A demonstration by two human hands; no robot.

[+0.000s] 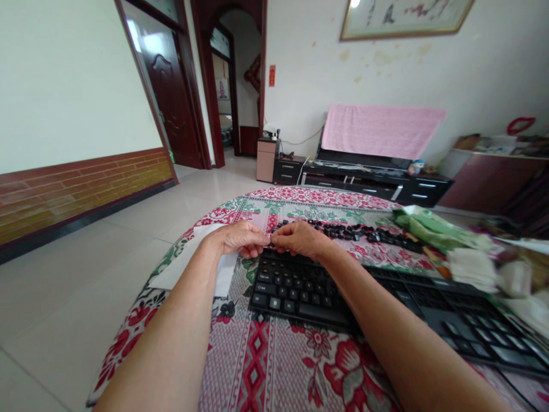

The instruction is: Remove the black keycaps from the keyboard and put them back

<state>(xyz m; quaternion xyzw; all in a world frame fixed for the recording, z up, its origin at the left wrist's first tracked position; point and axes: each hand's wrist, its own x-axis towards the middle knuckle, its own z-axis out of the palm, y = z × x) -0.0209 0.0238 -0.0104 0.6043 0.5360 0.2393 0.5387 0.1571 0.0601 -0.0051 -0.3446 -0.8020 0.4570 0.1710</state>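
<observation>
A black keyboard (309, 294) lies on the patterned tablecloth, with key caps on its lower left rows and bare sockets along its upper part. Just above its upper left corner my left hand (244, 237) and my right hand (298, 238) meet, fingertips pinched together. Between them shows a small dark keycap (270, 244), mostly hidden by the fingers. Behind my right hand, loose black keycaps (343, 231) lie in a long strip. My right forearm covers the middle of the keyboard.
White paper (182, 269) lies under my left arm. At the right are a green cloth or bag (437, 228) and crumpled pale cloths (474, 269). A cable (517, 389) runs below the keyboard. The tablecloth (274, 366) covers a round-edged table; a TV cabinet (355, 180) stands beyond.
</observation>
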